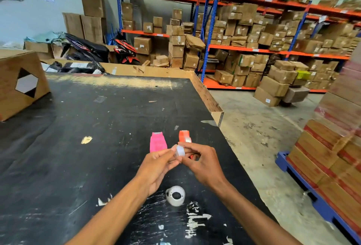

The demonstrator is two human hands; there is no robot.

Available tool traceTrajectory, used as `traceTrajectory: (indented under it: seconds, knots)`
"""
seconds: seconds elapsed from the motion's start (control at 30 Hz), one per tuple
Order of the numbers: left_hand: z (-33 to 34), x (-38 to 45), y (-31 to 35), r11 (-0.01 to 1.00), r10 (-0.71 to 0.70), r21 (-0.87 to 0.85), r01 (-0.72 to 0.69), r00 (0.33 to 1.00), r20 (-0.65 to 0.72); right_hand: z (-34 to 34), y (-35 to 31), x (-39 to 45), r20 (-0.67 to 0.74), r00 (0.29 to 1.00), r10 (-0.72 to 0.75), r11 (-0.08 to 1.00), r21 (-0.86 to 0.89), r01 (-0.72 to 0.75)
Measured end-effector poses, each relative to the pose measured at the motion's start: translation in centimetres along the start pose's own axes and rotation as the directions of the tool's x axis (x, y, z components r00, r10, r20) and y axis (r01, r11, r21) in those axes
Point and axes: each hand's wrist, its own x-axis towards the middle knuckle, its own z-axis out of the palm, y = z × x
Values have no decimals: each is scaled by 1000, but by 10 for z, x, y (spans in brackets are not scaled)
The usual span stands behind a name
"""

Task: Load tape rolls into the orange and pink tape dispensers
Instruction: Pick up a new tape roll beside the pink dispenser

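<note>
A pink tape dispenser (pixel 157 141) lies flat on the black table (pixel 88 127), its metal cutter pointing away from me. Just right of it lies the orange tape dispenser (pixel 184 136), partly hidden behind my fingers. My left hand (pixel 156 168) and my right hand (pixel 201 163) meet above the table and together pinch a small clear tape roll (pixel 180 151) between their fingertips. A second clear tape roll (pixel 175 195) rests on the table below my hands, near my left wrist.
A cardboard box (pixel 19 82) with a diamond label stands at the table's far left. The table's right edge (pixel 218 115) drops to a concrete floor. Stacked cartons on a blue pallet (pixel 304 182) stand to the right. Shelves of boxes fill the background.
</note>
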Motion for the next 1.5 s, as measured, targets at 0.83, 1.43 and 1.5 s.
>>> traceTrajectory:
  seconds: [0.83, 1.43, 1.5]
  knots:
    - [6, -9, -3, 982, -165, -89, 168, 985, 43, -18, -1, -17, -7, 954, -300, 916, -281, 286]
    - [-44, -23, 0, 999, -50, 11, 51, 997, -52, -38, -3, -24, 554, 796, 242, 815, -561, 143]
    - [-47, -26, 0, 999, -44, -13, 43, 998, -45, -29, -6, -22, 544, 808, 226, 814, -561, 150]
